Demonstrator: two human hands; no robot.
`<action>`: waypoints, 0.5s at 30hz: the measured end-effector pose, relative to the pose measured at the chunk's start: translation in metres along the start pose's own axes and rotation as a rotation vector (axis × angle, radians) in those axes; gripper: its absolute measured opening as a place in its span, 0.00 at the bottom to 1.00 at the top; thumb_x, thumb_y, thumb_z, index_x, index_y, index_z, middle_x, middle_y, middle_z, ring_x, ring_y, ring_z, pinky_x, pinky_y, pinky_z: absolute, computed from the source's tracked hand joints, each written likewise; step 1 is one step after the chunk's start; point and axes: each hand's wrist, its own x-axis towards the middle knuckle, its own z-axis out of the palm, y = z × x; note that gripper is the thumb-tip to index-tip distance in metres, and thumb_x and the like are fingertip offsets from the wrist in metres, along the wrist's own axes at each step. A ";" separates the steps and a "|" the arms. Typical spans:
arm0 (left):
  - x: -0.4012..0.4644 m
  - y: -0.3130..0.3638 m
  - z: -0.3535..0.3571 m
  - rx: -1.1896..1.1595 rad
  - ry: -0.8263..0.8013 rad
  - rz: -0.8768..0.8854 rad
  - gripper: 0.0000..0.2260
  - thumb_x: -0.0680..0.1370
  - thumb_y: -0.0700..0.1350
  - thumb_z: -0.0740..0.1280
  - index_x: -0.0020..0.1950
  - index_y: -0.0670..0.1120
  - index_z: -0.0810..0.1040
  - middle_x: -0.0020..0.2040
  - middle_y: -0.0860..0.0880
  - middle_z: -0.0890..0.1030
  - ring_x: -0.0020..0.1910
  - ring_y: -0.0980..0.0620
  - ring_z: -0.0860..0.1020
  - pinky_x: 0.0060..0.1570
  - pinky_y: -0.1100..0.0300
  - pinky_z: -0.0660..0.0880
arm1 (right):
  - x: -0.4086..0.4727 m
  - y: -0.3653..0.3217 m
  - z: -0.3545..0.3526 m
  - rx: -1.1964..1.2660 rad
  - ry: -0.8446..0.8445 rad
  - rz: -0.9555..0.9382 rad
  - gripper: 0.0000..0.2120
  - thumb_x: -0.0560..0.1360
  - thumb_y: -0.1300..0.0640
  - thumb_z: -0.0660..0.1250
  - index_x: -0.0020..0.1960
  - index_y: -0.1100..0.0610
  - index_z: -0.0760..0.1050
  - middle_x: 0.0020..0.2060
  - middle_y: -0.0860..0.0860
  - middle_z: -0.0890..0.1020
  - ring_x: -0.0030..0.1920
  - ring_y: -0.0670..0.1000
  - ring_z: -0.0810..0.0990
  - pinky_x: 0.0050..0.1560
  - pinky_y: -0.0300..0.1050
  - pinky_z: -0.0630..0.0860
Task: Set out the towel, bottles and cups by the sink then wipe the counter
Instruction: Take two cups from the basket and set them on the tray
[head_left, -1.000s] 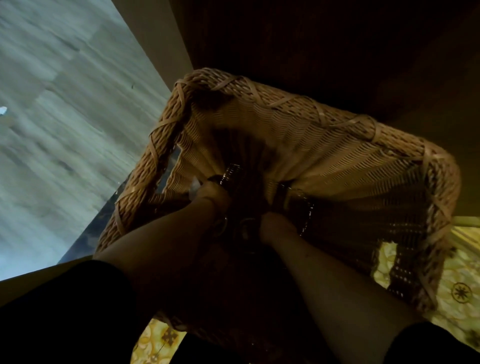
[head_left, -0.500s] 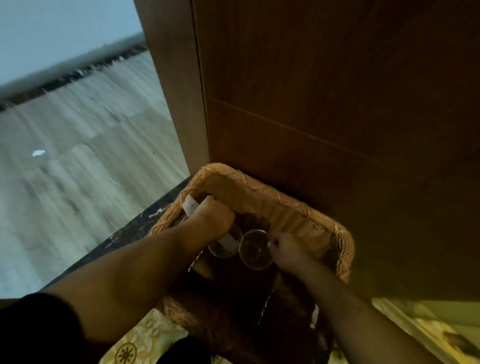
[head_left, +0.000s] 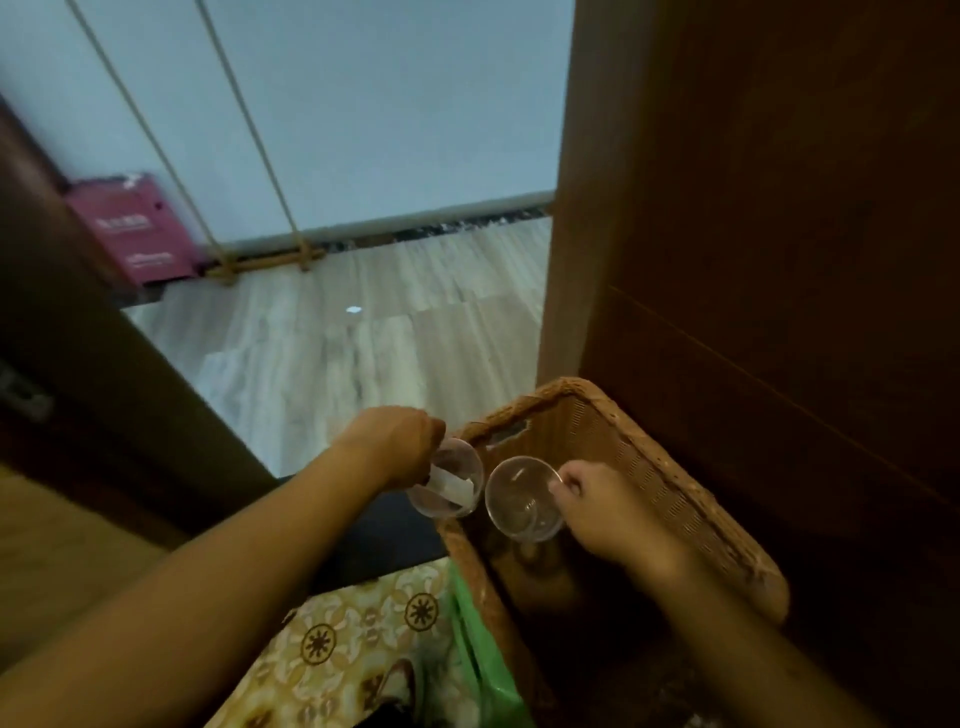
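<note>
My left hand (head_left: 392, 444) grips a clear glass cup (head_left: 448, 486) that has a white strip of paper in it, held just over the left rim of a woven wicker basket (head_left: 670, 493). Over the basket's opening, my right hand (head_left: 605, 506) pinches the rim of a second clear glass cup (head_left: 522, 501). The two cups hang side by side, nearly touching. The basket's inside is dark and its contents are hidden.
A dark wooden cabinet wall (head_left: 779, 234) stands right behind the basket. A green bag (head_left: 483, 660) lies beside the basket on a patterned yellow mat (head_left: 358, 649). Grey wood floor (head_left: 363, 332) stretches ahead, with a pink box (head_left: 140, 228) at the far left.
Both hands have come up out of the basket, each lifting a glass cup. The view has tilted up from the basket's inside toward the room.
</note>
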 end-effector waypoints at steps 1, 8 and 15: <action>-0.017 -0.014 0.000 -0.016 -0.003 -0.052 0.13 0.76 0.49 0.72 0.59 0.50 0.78 0.51 0.49 0.81 0.47 0.51 0.80 0.54 0.54 0.79 | 0.000 -0.013 0.006 -0.002 -0.010 -0.042 0.09 0.83 0.52 0.61 0.47 0.50 0.78 0.41 0.48 0.81 0.41 0.47 0.81 0.39 0.42 0.77; -0.143 -0.125 0.025 -0.149 -0.009 -0.361 0.10 0.79 0.49 0.69 0.60 0.52 0.77 0.50 0.52 0.80 0.48 0.53 0.79 0.50 0.58 0.78 | -0.003 -0.127 0.076 -0.112 -0.160 -0.308 0.11 0.81 0.50 0.63 0.41 0.49 0.78 0.35 0.48 0.82 0.36 0.47 0.81 0.39 0.48 0.80; -0.288 -0.249 0.098 -0.280 -0.087 -0.619 0.04 0.79 0.48 0.63 0.53 0.54 0.75 0.43 0.54 0.75 0.43 0.51 0.75 0.40 0.56 0.71 | -0.019 -0.256 0.206 -0.245 -0.410 -0.473 0.10 0.82 0.51 0.63 0.43 0.48 0.78 0.36 0.48 0.81 0.37 0.46 0.80 0.37 0.39 0.73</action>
